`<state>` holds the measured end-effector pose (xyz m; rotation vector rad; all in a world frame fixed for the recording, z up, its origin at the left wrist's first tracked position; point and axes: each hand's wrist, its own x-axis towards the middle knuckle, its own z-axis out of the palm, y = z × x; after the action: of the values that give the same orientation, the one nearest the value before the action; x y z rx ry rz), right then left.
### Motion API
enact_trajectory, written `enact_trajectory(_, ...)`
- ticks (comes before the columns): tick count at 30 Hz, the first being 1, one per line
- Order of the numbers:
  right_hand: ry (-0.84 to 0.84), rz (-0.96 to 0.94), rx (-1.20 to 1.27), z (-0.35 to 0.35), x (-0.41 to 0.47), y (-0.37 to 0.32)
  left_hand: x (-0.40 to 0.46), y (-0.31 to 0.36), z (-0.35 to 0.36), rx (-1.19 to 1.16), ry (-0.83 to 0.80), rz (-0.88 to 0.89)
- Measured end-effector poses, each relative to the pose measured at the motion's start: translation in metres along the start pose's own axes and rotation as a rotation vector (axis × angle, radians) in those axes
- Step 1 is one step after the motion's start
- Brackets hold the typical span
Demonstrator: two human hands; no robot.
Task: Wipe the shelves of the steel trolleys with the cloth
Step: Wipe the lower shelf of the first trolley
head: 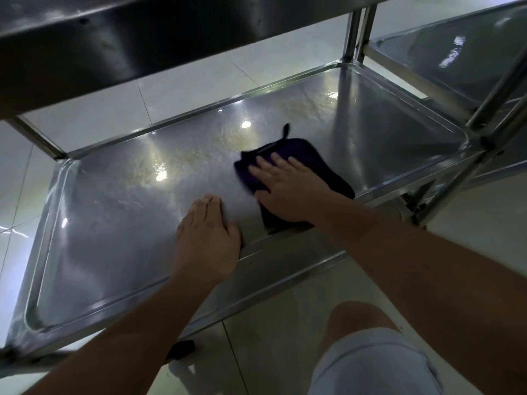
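Right hand (288,192) pressed flat on dark purple cloth (299,161) near the shiny steel trolley shelf's (114,223) near edge; left hand (206,238) flat, fingers straight, held nothing.

Steel shelf (114,223): dark cloth (319,166) flat on it, right of centre.

Setting: likely a commercial kitchen or catering back room, though dim light leaves the exact trade unclear. Evidence — a stainless-steel trolley with a rimmed tray shelf (119,223) and tubular steel uprights (352,29); the underside of an upper shelf (142,44) overhead; a second steel trolley (462,52) standing just beside it at right; a glossy floor of large pale tiles (185,89) with thin grout lines.
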<state>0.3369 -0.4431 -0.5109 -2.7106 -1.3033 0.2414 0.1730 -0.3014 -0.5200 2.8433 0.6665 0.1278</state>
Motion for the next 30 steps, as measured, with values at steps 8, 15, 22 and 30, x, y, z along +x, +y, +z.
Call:
enact_trajectory(8, -0.002, 0.088, -0.003, -0.020, -0.020, 0.069, 0.000, 0.001, -0.002, -0.010, 0.002, 0.021)
enact_trajectory(15, 0.079, 0.657, 0.019, -0.050, -0.050, 0.206, -0.001, 0.003, -0.001, -0.037, 0.014, -0.004)
enact_trajectory(22, 0.188, 0.886, 0.021, -0.044, -0.073, 0.184, -0.001, 0.003, -0.001, -0.029, 0.009, -0.027)
enact_trajectory(30, 0.619, 0.609, -0.020, -0.004, -0.101, 0.090, -0.003, 0.004, -0.005, -0.025, 0.003, -0.019)
